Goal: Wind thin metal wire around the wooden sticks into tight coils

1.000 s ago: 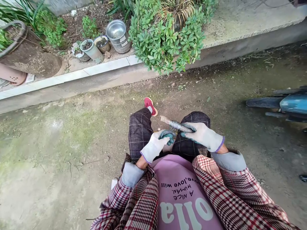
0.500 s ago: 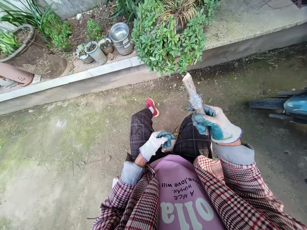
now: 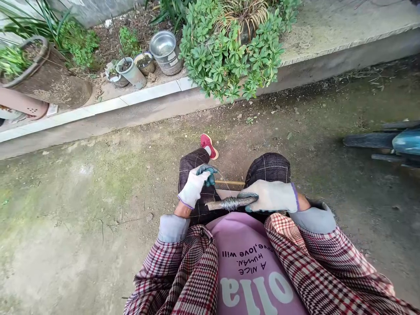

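Observation:
My right hand [image 3: 271, 195], in a white glove with a blue-green coated palm, is closed round one end of a short wooden stick [image 3: 215, 205]. Thin silvery wire [image 3: 229, 203] is wound in a thick bundle about the stick's middle. The stick lies nearly level in front of my lap, its bare end pointing left. My left hand [image 3: 198, 181], gloved alike, is up by my left knee with its fingers curled together. From its fingertips a fine strand of the wire arcs over to the bundle. Behind the stick, a thin yellowish rod [image 3: 229, 182] spans between my knees.
A raised bed with a white-tiled edge [image 3: 151, 94] runs along the front. On it stand a metal pot [image 3: 166, 52], small planters, a large brown pot [image 3: 55, 81] and a leafy bush [image 3: 229, 57]. A dark and blue wheeled vehicle part [image 3: 387, 141] juts in from the right.
My right hand has brought the stick down and left, turning it from upright to nearly level. My left hand has moved up and left, away from my lap.

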`<state>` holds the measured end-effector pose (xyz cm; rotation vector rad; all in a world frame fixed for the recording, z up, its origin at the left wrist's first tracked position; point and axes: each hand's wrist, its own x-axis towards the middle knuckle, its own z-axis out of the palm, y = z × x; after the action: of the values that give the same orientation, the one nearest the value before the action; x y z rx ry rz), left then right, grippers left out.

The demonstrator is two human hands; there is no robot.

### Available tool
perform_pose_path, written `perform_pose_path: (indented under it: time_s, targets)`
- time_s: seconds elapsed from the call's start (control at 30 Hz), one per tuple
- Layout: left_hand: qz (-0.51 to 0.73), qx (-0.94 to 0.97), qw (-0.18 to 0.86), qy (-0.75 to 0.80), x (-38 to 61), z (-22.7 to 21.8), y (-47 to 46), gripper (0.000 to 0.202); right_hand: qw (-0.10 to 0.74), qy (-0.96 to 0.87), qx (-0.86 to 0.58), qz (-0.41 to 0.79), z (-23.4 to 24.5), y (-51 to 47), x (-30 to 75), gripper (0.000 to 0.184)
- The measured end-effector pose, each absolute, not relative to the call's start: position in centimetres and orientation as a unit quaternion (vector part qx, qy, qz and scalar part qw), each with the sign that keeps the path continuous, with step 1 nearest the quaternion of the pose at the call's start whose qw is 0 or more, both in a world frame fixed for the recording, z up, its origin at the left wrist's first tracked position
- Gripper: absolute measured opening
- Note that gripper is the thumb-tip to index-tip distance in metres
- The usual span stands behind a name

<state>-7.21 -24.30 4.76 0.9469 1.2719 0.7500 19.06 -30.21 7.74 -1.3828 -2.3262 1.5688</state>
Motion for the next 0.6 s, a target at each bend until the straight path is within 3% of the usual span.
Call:
perform_pose_path:
  time_s: [0.1,0.27,0.33,0.5,0.6]
  targets:
    - [0.32,0.425,0.644,0.549,-7.3,5.5,-24.8,0.017,-0.007,-0.739,-0.506,0.444,5.4,-29.8,19.0,0.003]
    - [0.256,0.443,0.681,0.523,-6.0,6.8,-27.7,0.017,0.05,-0.683,-0.616,0.389,3.2,-27.9,20.4,0.001]
    - [0.255,0.422,0.705,0.509,-5.3,7.1,-28.8,0.021,0.083,-0.669,-0.628,0.388,3.6,-27.7,20.9,0.009]
    - [0.263,0.441,0.723,0.463,-4.1,6.8,-29.5,0.022,0.249,-0.524,-0.552,0.599,5.5,-28.7,20.8,0.038]
    - [0.256,0.467,0.708,0.464,-3.9,5.6,-28.9,0.019,0.256,-0.466,-0.496,0.687,6.3,-29.0,20.3,0.045]
